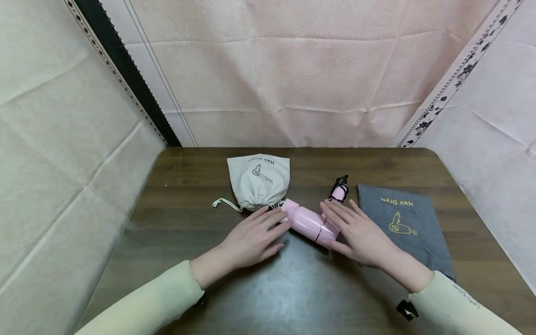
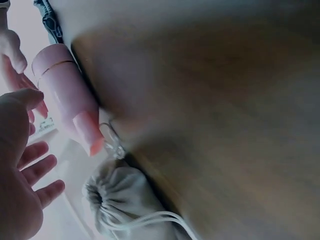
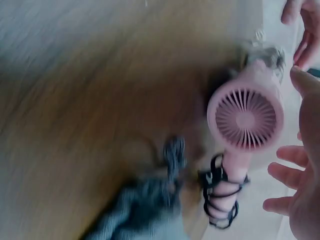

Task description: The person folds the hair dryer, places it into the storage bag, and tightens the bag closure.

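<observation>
A pink hair dryer (image 1: 307,223) lies on the table, its black cord (image 3: 222,192) wound around the handle. My left hand (image 1: 255,237) hovers beside the nozzle end with its fingers extended. On the other side, my right hand (image 1: 362,235) is spread over the rear end and handle; whether it touches them I cannot tell. In both wrist views the fingers look loosely extended and grip nothing. A cream drawstring pouch (image 1: 261,181) printed "Hair Dryer" lies just beyond my left hand. Next to my right forearm is a dark grey pouch (image 1: 402,223) with yellow print.
The dark wooden table (image 1: 180,195) has rounded far corners. Pale cloth hangs behind it (image 1: 268,83) and along both sides. The cream pouch's white drawstring (image 1: 226,202) trails out to the left.
</observation>
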The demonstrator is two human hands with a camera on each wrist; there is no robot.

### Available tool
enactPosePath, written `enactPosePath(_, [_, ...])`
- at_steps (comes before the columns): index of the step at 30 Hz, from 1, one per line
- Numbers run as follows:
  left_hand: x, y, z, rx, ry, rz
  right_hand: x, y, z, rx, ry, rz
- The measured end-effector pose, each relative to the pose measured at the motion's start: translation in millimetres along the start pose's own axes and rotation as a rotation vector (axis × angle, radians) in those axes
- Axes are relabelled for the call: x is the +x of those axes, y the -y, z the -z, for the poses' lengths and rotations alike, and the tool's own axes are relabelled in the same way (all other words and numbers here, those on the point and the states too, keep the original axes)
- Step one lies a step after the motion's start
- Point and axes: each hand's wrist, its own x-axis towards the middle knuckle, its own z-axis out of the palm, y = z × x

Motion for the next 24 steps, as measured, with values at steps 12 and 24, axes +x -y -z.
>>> enactPosePath(12, [46.6,-10.5,-10.2,0.125,0.193,-0.003,-17.7,-21,20,0.024,0.047,-0.168])
enactPosePath(24, [74.5,-6.9,-29.5,0.137,0.320,-0.022,-21.2,-33,22,0.122,0.092,-0.298])
